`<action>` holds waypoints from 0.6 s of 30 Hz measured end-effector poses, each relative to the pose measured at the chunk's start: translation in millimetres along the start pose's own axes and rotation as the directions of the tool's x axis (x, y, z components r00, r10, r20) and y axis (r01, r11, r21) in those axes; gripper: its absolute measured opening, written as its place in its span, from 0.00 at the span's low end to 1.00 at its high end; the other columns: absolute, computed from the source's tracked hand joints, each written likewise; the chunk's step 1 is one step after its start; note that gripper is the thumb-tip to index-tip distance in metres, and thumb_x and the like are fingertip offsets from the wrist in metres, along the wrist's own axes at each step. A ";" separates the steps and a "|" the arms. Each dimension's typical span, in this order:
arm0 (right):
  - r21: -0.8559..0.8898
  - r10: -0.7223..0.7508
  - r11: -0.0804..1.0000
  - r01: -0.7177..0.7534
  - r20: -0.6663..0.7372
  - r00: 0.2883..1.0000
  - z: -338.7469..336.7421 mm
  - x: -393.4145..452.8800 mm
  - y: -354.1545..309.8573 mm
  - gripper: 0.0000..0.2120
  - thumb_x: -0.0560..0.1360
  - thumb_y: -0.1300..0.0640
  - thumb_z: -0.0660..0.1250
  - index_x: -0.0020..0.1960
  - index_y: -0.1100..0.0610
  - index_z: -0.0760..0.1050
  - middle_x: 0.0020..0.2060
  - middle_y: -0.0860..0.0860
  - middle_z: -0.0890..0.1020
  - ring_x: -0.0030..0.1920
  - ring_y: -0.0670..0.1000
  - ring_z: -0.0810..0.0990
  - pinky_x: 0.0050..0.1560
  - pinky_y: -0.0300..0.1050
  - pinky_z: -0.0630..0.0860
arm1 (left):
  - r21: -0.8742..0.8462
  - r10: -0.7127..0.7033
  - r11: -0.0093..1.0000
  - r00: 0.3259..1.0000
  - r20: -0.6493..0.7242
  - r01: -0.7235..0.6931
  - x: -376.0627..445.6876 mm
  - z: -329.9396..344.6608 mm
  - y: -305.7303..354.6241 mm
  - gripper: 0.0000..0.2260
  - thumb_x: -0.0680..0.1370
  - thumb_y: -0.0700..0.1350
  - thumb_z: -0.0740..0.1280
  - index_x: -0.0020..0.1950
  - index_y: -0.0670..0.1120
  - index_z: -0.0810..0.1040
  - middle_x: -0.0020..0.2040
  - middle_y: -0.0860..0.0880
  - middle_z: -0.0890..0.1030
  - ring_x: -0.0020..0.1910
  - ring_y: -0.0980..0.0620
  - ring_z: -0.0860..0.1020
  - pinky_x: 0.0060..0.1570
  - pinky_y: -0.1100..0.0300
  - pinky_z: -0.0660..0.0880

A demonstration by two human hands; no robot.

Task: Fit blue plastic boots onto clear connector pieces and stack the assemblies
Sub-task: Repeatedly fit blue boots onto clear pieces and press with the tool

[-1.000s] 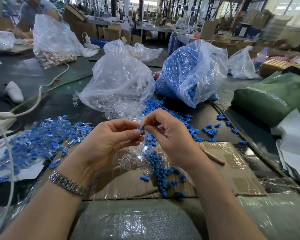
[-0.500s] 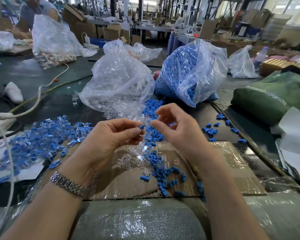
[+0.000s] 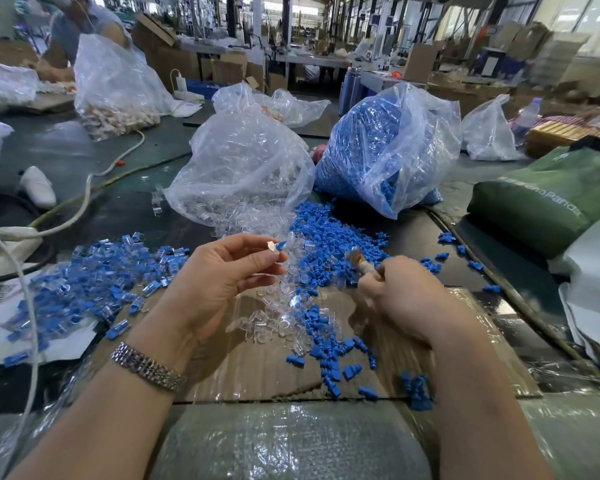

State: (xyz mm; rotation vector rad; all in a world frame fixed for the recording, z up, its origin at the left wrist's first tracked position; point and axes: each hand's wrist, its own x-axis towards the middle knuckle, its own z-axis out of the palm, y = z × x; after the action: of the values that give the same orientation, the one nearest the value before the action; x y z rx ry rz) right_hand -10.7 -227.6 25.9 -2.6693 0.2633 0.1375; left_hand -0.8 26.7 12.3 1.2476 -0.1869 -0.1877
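My left hand point(image 3: 222, 282) pinches a clear connector piece with a blue boot point(image 3: 277, 245) at its fingertips, held above the cardboard sheet point(image 3: 471, 348). My right hand point(image 3: 406, 299) grips a short brown stick point(image 3: 361, 261) that points up and to the left. Loose blue boots point(image 3: 329, 237) and clear connector pieces point(image 3: 274, 323) lie scattered between and below my hands. A heap of finished blue and clear assemblies point(image 3: 97, 275) spreads over the table at the left.
A bag of clear pieces point(image 3: 243, 168) and a bag of blue boots point(image 3: 388, 147) stand behind the piles. A green bag point(image 3: 548, 195) lies at the right, white cables point(image 3: 84, 202) at the left. Another person works at the far left.
My right hand let go of the piece, dropped to the right and picked up the brown stick from the cardboard. My left hand still holds the piece, raised slightly.
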 end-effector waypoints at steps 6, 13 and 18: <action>0.538 -0.264 0.838 0.094 0.247 0.932 -13.3 -20.5 -21.7 0.18 0.81 0.53 0.68 0.55 0.70 0.76 0.38 0.54 0.79 0.37 0.50 0.84 0.52 0.59 0.84 | -0.137 -0.016 0.991 0.999 -0.035 0.011 2.7 0.2 -1.7 0.11 0.71 0.39 0.73 0.53 0.41 0.85 0.53 0.39 0.86 0.52 0.46 0.85 0.48 0.58 0.83; 0.549 -0.385 0.825 0.136 0.370 0.846 -8.4 -33.6 -54.3 0.15 0.83 0.56 0.65 0.58 0.70 0.75 0.43 0.56 0.83 0.44 0.52 0.85 0.53 0.55 0.84 | -0.159 0.023 0.987 0.999 -0.025 -0.027 4.3 -1.3 -3.5 0.08 0.70 0.39 0.74 0.48 0.45 0.88 0.53 0.44 0.86 0.52 0.50 0.84 0.48 0.59 0.81; 0.529 -0.381 0.836 0.144 0.371 0.847 -6.4 -34.4 -55.8 0.15 0.83 0.54 0.65 0.55 0.68 0.76 0.42 0.55 0.85 0.43 0.50 0.86 0.53 0.55 0.83 | -0.041 0.082 0.996 0.996 -0.036 -0.083 2.7 1.9 -1.9 0.11 0.66 0.43 0.76 0.47 0.46 0.88 0.50 0.46 0.86 0.50 0.51 0.84 0.50 0.60 0.82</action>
State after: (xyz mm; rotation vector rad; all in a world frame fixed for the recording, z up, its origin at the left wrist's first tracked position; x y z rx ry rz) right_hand -32.4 -175.8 60.3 -2.0596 -0.2183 0.5380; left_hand 1.3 23.7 11.2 1.1981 -0.2037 -0.0983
